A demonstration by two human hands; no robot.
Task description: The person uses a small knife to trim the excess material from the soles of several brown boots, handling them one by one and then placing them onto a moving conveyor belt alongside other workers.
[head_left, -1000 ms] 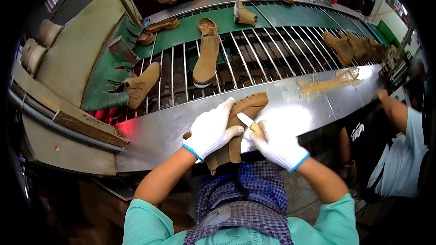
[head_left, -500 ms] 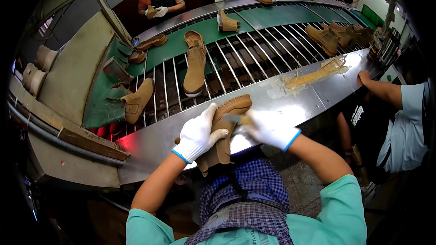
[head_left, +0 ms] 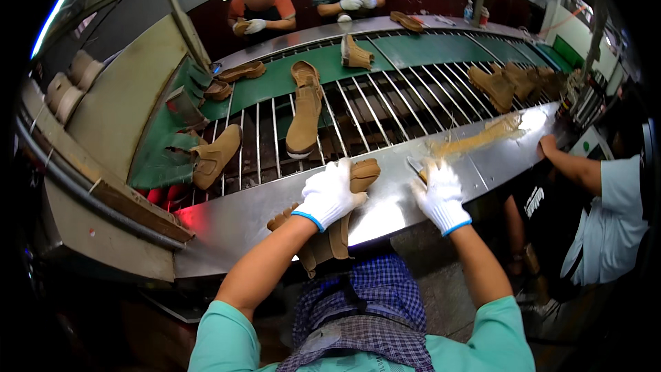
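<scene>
1. My left hand, in a white glove, is clasped over the tan suede boot, which lies sole-side up at the near edge of the steel surface, partly hanging off toward my lap.
2. My right hand is closed around a small tool whose tip pokes out just past my fingers; I cannot tell what kind it is. It sits well to the right of the boot, not touching it.
3. The boot looks light for its bulk. The suede shaft seems soft and likely to fold, while the sole under my palm looks stiff, so I judge the sole and heel the firm place to hold.
4. Suede should grip the cotton glove well; the polished steel under it may let it slide.
</scene>
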